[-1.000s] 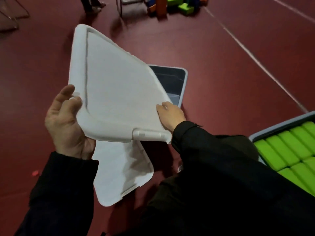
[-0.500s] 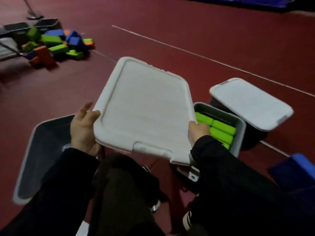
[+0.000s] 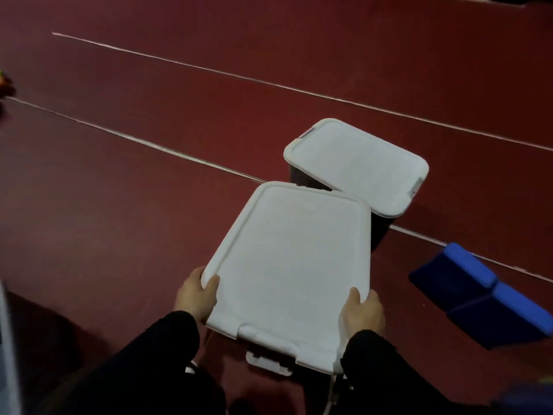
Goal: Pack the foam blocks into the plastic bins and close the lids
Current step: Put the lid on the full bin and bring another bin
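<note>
Lid (image 3: 287,265) is sitting over the bin right in front of the person, long axis running away from them, latch tab at the near edge. Left hand (image 3: 194,295) and right hand (image 3: 362,313) are each gripping a near corner, thumbs curled on top, so both are equally close. Bin underneath is hidden, so can't tell if it's seated yet. Second closed bin (image 3: 356,166) is sitting just behind, blue foam blocks (image 3: 484,298) lying on the floor (image 3: 119,205) off to the right.
</note>
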A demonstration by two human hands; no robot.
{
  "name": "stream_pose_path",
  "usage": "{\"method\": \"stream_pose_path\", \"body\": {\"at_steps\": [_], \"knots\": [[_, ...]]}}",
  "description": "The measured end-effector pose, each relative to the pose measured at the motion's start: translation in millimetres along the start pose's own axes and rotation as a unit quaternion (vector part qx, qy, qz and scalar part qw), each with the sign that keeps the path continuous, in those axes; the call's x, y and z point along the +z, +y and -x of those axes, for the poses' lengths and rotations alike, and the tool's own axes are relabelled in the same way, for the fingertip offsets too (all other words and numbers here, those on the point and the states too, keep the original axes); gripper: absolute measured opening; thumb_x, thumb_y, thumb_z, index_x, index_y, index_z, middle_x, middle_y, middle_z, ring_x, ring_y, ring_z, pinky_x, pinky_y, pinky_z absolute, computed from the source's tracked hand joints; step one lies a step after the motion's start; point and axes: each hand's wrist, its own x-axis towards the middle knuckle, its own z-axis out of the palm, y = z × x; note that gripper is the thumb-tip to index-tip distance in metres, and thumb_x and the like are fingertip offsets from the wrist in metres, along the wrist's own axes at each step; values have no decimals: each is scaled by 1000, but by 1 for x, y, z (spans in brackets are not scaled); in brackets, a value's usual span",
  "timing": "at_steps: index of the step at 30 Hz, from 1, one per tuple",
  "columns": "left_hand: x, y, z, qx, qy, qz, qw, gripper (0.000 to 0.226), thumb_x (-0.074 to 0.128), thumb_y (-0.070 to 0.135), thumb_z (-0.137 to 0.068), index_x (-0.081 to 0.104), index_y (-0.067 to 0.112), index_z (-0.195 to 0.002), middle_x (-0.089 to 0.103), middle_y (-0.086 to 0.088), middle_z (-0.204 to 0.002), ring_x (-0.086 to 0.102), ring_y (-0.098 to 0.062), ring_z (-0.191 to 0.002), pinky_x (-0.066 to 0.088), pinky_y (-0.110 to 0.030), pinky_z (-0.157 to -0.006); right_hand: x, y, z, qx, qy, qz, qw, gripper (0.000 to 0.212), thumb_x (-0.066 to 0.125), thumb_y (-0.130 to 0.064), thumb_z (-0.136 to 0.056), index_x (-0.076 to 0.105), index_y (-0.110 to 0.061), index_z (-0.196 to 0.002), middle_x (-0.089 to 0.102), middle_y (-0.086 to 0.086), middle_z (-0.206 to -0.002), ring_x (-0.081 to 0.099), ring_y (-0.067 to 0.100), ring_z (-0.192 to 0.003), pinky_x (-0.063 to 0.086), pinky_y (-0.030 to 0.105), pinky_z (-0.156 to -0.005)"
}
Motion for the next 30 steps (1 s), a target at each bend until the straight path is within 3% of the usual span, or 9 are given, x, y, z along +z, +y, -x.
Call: {"method": "stream_pose_path", "body": {"at_steps": [3, 7, 11, 15, 20, 22, 26, 28, 30], "knots": [[22, -17, -17, 9, -19, -55, 998, 26, 56, 25, -97, 62, 18, -122, 71, -4, -81, 68, -25, -74, 47, -33, -67, 10, 21, -15, -6, -6, 102, 995, 49, 49, -49, -101, 57, -18, -139, 49, 17, -137, 49, 39, -121, 41, 46, -105], [40, -30, -30, -28, -60, -104, 992, 30, 56, 25, -99, 61, 14, -126, 70, -6, -101, 63, -29, -92, 41, -33, -75, 14, 36, -37, 27, -93, 29, 995, 60, 46, -46, -104, 31, -28, -159, 36, 12, -160, 42, 36, -140, 34, 44, -116], [51, -43, -43, -51, -63, -123, 989, 33, 57, 26, -99, 61, 9, -126, 69, -11, -110, 58, -29, -91, 40, -34, -76, 22, 37, -43, 18, -140, 21, 990, 60, 41, -41, -107, 21, -29, -162, 42, 4, -159, 47, 31, -138, 35, 40, -113], [50, -52, -45, -90, -104, -159, 978, 32, 63, 33, -95, 62, 7, -113, 69, -9, -105, 62, -29, -89, 49, -37, -78, 14, 41, -51, 20, -155, 9, 988, 50, 46, -43, -103, 40, -37, -152, 61, -1, -140, 59, 27, -119, 45, 39, -105], [44, -72, 1, -224, -297, -175, 912, 44, 80, 35, -84, 68, 0, -109, 75, -11, -97, 70, -23, -80, 54, -30, -65, 10, 49, -63, -29, -94, 124, 987, 54, 40, -53, -102, 36, -38, -153, 60, 7, -140, 57, 35, -123, 46, 48, -106], [42, -80, 37, -290, -346, -132, 883, 40, 89, 23, -75, 73, -4, -100, 77, -14, -87, 73, -24, -69, 57, -31, -60, 18, 30, -60, -82, -93, 197, 973, 54, 39, -53, -103, 35, -37, -154, 60, 15, -136, 56, 39, -121, 46, 49, -102], [50, -95, 92, -421, -289, 24, 859, 45, 97, 7, -58, 73, -9, -92, 75, -24, -84, 74, -37, -75, 61, -45, -74, 63, -23, -47, -220, -94, 291, 926, 53, 42, -49, -104, 36, -34, -154, 56, 14, -140, 51, 37, -127, 37, 49, -106], [63, -85, 113, -420, -218, 69, 878, 45, 95, 10, -62, 71, -10, -94, 74, -18, -86, 70, -33, -82, 56, -37, -79, 93, -49, -32, -279, -126, 283, 909, 59, 46, -48, -103, 31, -31, -158, 41, 14, -157, 35, 35, -145, 22, 49, -120], [80, -64, 130, -410, -199, 131, 880, 45, 86, 4, -75, 64, -12, -110, 70, -20, -108, 64, -30, -98, 48, -30, -85, 114, -66, -8, -307, -172, 256, 900, 63, 46, -46, -103, 25, -31, -160, 21, 13, -168, 13, 32, -156, 7, 48, -126]]}}
